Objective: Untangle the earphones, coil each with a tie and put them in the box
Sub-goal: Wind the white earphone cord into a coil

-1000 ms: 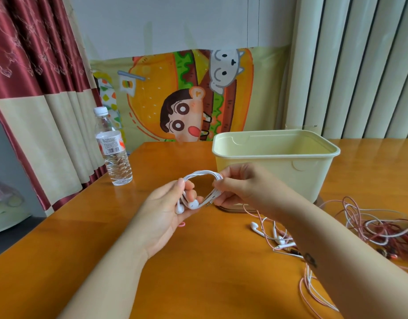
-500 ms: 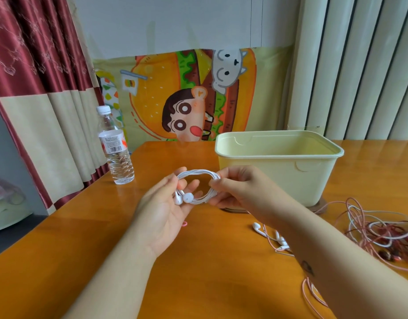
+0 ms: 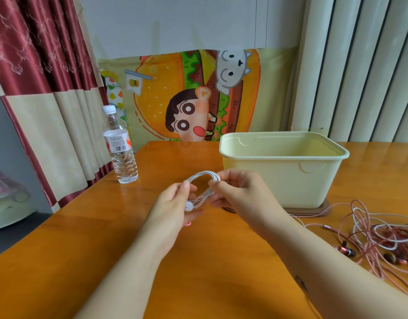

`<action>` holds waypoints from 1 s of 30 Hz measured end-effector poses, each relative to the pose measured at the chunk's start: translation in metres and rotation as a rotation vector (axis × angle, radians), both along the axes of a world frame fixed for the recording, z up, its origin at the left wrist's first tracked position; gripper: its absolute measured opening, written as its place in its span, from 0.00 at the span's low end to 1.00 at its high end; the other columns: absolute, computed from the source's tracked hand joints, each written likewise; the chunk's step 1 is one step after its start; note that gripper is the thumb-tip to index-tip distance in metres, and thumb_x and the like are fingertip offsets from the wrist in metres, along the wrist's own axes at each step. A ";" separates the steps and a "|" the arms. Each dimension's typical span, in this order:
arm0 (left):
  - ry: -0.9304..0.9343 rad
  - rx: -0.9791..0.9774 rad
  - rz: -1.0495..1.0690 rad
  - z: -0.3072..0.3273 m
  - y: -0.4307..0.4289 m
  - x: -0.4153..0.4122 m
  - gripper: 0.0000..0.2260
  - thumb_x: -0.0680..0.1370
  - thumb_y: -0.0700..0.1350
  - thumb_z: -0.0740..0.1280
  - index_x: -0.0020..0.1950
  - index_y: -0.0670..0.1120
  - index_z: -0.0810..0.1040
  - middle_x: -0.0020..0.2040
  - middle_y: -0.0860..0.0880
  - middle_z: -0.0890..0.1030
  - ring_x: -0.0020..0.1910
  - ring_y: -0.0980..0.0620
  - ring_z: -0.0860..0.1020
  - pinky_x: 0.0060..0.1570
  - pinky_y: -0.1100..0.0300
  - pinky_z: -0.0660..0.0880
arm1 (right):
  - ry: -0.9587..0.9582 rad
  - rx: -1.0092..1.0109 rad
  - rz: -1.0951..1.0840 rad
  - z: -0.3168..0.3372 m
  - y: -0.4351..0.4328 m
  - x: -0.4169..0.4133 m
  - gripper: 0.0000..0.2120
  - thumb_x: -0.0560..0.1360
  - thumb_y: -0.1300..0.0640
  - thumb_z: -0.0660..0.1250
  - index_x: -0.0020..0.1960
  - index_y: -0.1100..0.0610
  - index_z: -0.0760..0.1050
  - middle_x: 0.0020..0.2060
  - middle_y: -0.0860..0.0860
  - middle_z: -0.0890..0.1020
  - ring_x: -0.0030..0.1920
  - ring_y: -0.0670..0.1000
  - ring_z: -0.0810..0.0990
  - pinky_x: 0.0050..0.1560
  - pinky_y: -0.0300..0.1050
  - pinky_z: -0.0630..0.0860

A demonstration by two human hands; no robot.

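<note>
A white earphone coil (image 3: 201, 180) hangs between both hands above the table's middle. My left hand (image 3: 175, 203) grips the coil's left side, with an earbud and the plug showing by its fingers. My right hand (image 3: 235, 192) pinches the coil's right end between thumb and fingers. The pale yellow box (image 3: 313, 180) stands open just behind my right hand, on a brown lid. A tangle of pink, red and white earphones (image 3: 371, 233) lies on the table at the right.
A water bottle (image 3: 120, 148) stands near the table's left edge. The orange wooden table (image 3: 106, 249) drops off at the left beside a red and cream curtain (image 3: 37, 88). A cartoon cloth (image 3: 198, 95) hangs behind the table.
Both hands have drawn the white coil a little tighter and flatter. The view has shifted, so the loose white earbuds by my right arm no longer show.
</note>
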State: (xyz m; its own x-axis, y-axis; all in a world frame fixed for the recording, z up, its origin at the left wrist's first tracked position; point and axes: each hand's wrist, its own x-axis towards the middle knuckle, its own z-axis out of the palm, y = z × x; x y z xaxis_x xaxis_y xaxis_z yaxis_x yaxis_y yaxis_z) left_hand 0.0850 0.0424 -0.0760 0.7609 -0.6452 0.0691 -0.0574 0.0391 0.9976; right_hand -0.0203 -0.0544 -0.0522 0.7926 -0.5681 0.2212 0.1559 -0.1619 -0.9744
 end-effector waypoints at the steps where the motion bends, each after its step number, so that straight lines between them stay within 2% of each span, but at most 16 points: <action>1: 0.084 -0.037 -0.022 0.000 -0.001 0.001 0.12 0.81 0.49 0.58 0.50 0.44 0.76 0.50 0.40 0.80 0.46 0.46 0.84 0.56 0.44 0.76 | -0.007 -0.007 -0.002 -0.001 0.001 0.000 0.07 0.77 0.63 0.65 0.41 0.59 0.77 0.33 0.55 0.83 0.33 0.47 0.83 0.38 0.38 0.80; 2: 0.206 -0.104 -0.046 0.001 -0.001 0.000 0.11 0.81 0.48 0.58 0.50 0.42 0.75 0.51 0.37 0.80 0.46 0.44 0.84 0.53 0.47 0.78 | -0.012 -0.019 -0.008 -0.002 0.001 0.000 0.07 0.77 0.63 0.65 0.41 0.58 0.77 0.34 0.56 0.84 0.34 0.48 0.83 0.39 0.38 0.80; 4: 0.445 -0.260 -0.060 0.003 -0.003 0.000 0.10 0.81 0.46 0.59 0.51 0.40 0.73 0.48 0.38 0.80 0.46 0.43 0.83 0.47 0.50 0.79 | -0.016 -0.044 -0.026 -0.004 0.002 0.001 0.07 0.77 0.64 0.65 0.41 0.58 0.77 0.34 0.57 0.84 0.35 0.48 0.83 0.39 0.37 0.80; 6: 0.596 -0.381 -0.053 0.003 -0.006 0.001 0.09 0.80 0.46 0.61 0.51 0.40 0.73 0.46 0.42 0.79 0.46 0.45 0.82 0.47 0.50 0.79 | -0.029 -0.060 -0.040 -0.007 0.003 0.003 0.06 0.76 0.64 0.65 0.41 0.58 0.78 0.35 0.56 0.84 0.35 0.47 0.83 0.40 0.37 0.80; 8: 0.665 -0.430 -0.054 0.003 -0.007 0.001 0.10 0.80 0.48 0.60 0.52 0.41 0.73 0.50 0.43 0.77 0.47 0.48 0.81 0.48 0.53 0.79 | -0.048 -0.050 -0.036 -0.010 0.004 0.005 0.05 0.76 0.64 0.65 0.42 0.59 0.78 0.35 0.55 0.83 0.36 0.47 0.83 0.41 0.39 0.81; 10: 0.700 -0.457 -0.051 0.003 -0.009 0.002 0.15 0.80 0.50 0.59 0.57 0.40 0.73 0.54 0.42 0.76 0.49 0.48 0.80 0.50 0.54 0.78 | -0.059 -0.046 -0.021 -0.014 0.007 0.008 0.05 0.76 0.65 0.65 0.43 0.60 0.78 0.36 0.56 0.83 0.37 0.48 0.83 0.43 0.40 0.81; 11: 0.704 -0.455 -0.054 0.001 -0.010 0.003 0.18 0.81 0.52 0.58 0.61 0.39 0.72 0.57 0.39 0.77 0.52 0.46 0.80 0.51 0.53 0.78 | -0.059 -0.048 -0.010 -0.015 0.010 0.008 0.05 0.76 0.65 0.65 0.43 0.61 0.79 0.37 0.57 0.83 0.37 0.47 0.82 0.43 0.40 0.81; 13: 0.716 -0.443 -0.063 0.001 -0.009 0.005 0.22 0.82 0.53 0.55 0.63 0.36 0.70 0.63 0.33 0.75 0.59 0.39 0.78 0.54 0.48 0.77 | -0.039 -0.061 -0.001 -0.017 0.013 0.009 0.05 0.76 0.64 0.66 0.44 0.61 0.79 0.37 0.57 0.83 0.37 0.47 0.82 0.41 0.36 0.79; 16: 0.751 -0.466 -0.020 0.003 -0.007 0.004 0.22 0.83 0.53 0.54 0.66 0.36 0.67 0.61 0.31 0.75 0.59 0.36 0.77 0.57 0.46 0.75 | 0.055 -0.157 -0.029 -0.018 0.015 0.007 0.06 0.76 0.61 0.67 0.41 0.58 0.80 0.37 0.57 0.83 0.36 0.47 0.80 0.37 0.35 0.74; 19: 0.799 -0.574 0.058 0.006 -0.006 0.000 0.15 0.83 0.49 0.54 0.63 0.39 0.67 0.56 0.43 0.77 0.52 0.46 0.80 0.46 0.52 0.76 | 0.091 -0.197 -0.029 -0.020 0.016 0.008 0.06 0.75 0.59 0.67 0.40 0.56 0.80 0.33 0.53 0.82 0.34 0.46 0.78 0.36 0.39 0.75; 22: 0.841 -0.651 0.094 0.008 -0.007 -0.002 0.10 0.83 0.47 0.54 0.60 0.44 0.68 0.53 0.47 0.77 0.44 0.52 0.81 0.41 0.56 0.76 | 0.062 -0.141 0.006 -0.022 0.017 0.009 0.07 0.75 0.62 0.67 0.39 0.56 0.80 0.27 0.45 0.79 0.31 0.41 0.77 0.35 0.33 0.75; 23: 0.847 -0.656 0.109 0.008 -0.008 -0.002 0.10 0.83 0.47 0.55 0.58 0.43 0.69 0.50 0.47 0.77 0.41 0.53 0.80 0.40 0.57 0.75 | 0.054 -0.121 0.016 -0.023 0.017 0.010 0.07 0.76 0.62 0.67 0.40 0.58 0.80 0.27 0.45 0.79 0.30 0.41 0.78 0.35 0.34 0.76; 25: 0.839 -0.638 0.112 0.008 -0.007 -0.001 0.11 0.83 0.47 0.55 0.46 0.43 0.71 0.39 0.49 0.74 0.31 0.56 0.76 0.39 0.59 0.74 | 0.049 -0.093 0.022 -0.024 0.018 0.011 0.06 0.76 0.63 0.66 0.42 0.60 0.80 0.29 0.48 0.80 0.31 0.43 0.79 0.37 0.35 0.78; 27: 0.817 -0.639 0.102 0.010 -0.007 -0.001 0.15 0.83 0.46 0.54 0.37 0.45 0.66 0.30 0.51 0.68 0.23 0.57 0.69 0.33 0.61 0.72 | 0.049 -0.065 0.021 -0.026 0.019 0.012 0.05 0.76 0.64 0.66 0.43 0.60 0.80 0.31 0.51 0.81 0.32 0.45 0.80 0.38 0.36 0.79; 29: 0.792 -0.676 0.106 0.012 -0.006 -0.004 0.16 0.83 0.45 0.54 0.34 0.46 0.63 0.24 0.52 0.65 0.20 0.57 0.66 0.28 0.63 0.73 | 0.051 -0.039 0.021 -0.026 0.020 0.013 0.05 0.75 0.64 0.66 0.43 0.61 0.80 0.32 0.52 0.81 0.32 0.45 0.80 0.39 0.37 0.79; 30: 0.775 -0.687 0.119 0.012 -0.007 -0.004 0.17 0.83 0.46 0.55 0.34 0.46 0.62 0.23 0.53 0.65 0.19 0.58 0.65 0.30 0.63 0.74 | 0.055 -0.033 0.024 -0.026 0.021 0.013 0.04 0.75 0.64 0.66 0.43 0.62 0.80 0.33 0.53 0.81 0.33 0.46 0.80 0.39 0.37 0.79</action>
State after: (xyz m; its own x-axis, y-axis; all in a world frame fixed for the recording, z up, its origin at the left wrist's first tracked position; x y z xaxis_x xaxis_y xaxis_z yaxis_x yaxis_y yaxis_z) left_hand 0.0806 0.0358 -0.0639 0.8095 -0.5699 -0.1414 0.5487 0.6484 0.5278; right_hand -0.0075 -0.0339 -0.0784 0.8174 -0.5419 0.1955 0.1069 -0.1907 -0.9758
